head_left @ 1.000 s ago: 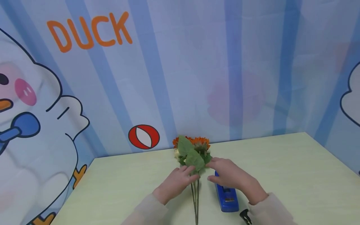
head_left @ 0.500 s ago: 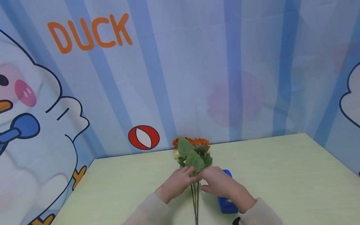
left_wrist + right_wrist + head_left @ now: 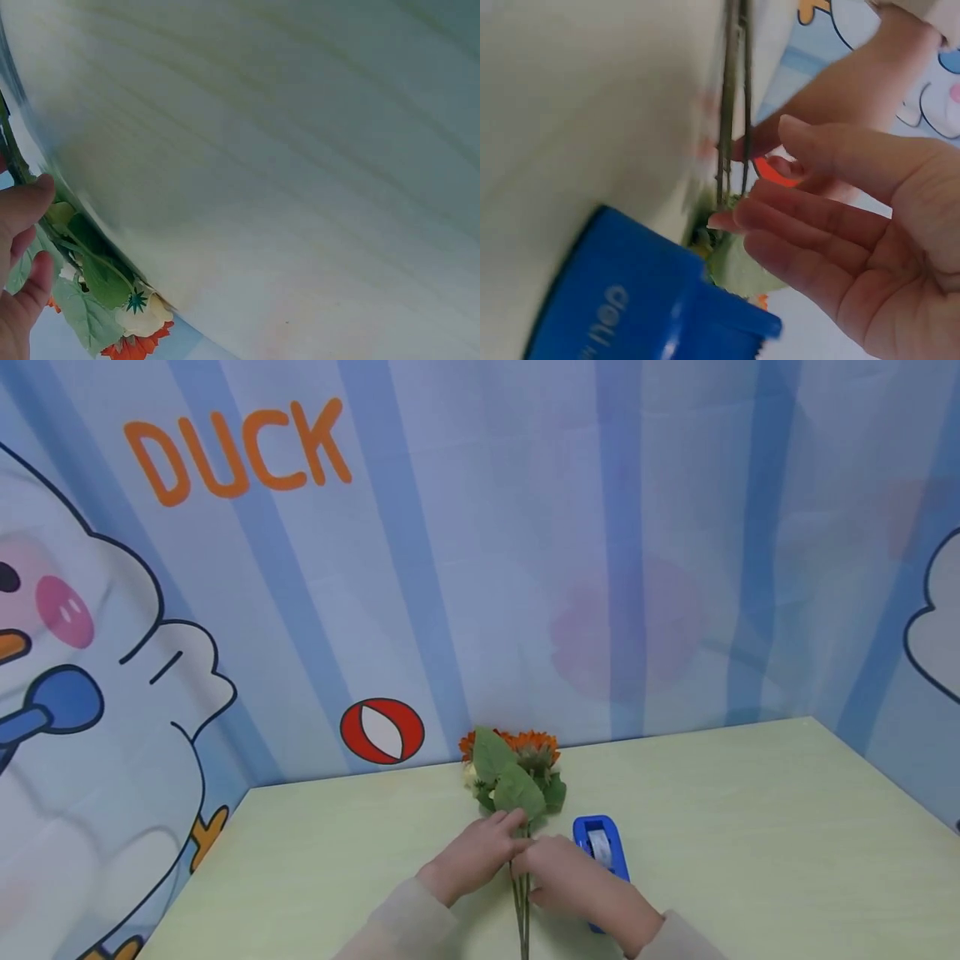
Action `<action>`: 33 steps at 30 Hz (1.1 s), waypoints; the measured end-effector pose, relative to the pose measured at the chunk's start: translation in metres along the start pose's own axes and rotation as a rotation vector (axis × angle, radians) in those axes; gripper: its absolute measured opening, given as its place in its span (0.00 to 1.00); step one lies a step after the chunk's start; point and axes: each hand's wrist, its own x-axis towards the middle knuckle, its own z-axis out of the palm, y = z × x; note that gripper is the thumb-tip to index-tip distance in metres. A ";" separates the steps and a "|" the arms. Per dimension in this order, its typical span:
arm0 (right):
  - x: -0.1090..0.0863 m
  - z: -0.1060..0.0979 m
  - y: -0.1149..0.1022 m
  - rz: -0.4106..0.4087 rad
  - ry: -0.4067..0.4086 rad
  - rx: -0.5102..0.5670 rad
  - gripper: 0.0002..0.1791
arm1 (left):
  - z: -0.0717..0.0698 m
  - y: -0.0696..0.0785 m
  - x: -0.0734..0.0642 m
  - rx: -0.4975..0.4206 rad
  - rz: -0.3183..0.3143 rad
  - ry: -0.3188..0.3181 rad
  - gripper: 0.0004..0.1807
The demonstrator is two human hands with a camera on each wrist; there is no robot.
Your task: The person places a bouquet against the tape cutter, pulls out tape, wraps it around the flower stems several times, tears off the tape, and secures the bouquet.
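Observation:
A bunch of flowers lies on the table with orange blooms (image 3: 534, 745), a cream bloom (image 3: 144, 318) and large green leaves (image 3: 520, 789). Just below the leaves, my left hand (image 3: 474, 857) pinches the thin stems (image 3: 727, 97). My right hand (image 3: 568, 878) is beside the stems, a little lower, its fingers extended and its thumb apart in the right wrist view; contact with the stems cannot be made out. Right of the bunch sits a blue tape dispenser (image 3: 600, 839) with a pale roll inside, partly covered by my right hand and forearm.
The pale table (image 3: 720, 843) reaches back to a striped blue cloth backdrop (image 3: 510, 568) printed with a duck, a ball and lettering. The dispenser's body (image 3: 630, 292) is close to my right hand.
My right hand has moved left and toward me, from over the dispenser to the stems. The dispenser's top shows more. The left hand has barely moved. A small black thing is now hidden.

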 end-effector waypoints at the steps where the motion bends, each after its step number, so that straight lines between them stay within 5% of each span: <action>1: 0.000 0.002 0.000 -0.005 0.001 -0.019 0.11 | 0.000 0.000 0.000 -0.013 0.002 -0.001 0.16; 6: -0.001 0.009 -0.003 -0.063 0.068 -0.160 0.16 | 0.000 -0.002 0.000 -0.058 0.011 0.005 0.16; 13: 0.000 0.017 -0.004 -0.055 0.101 -0.176 0.12 | 0.002 -0.003 -0.001 -0.068 0.016 0.005 0.16; 19: 0.001 0.023 -0.009 0.126 0.194 -0.059 0.11 | 0.002 -0.004 0.001 -0.037 0.012 -0.014 0.16; 23: 0.004 0.023 -0.013 0.233 0.168 -0.005 0.14 | 0.001 -0.004 0.003 -0.040 0.021 -0.011 0.15; 33: 0.009 0.030 -0.017 0.313 0.062 -0.026 0.20 | 0.005 -0.003 0.006 -0.063 0.082 0.045 0.08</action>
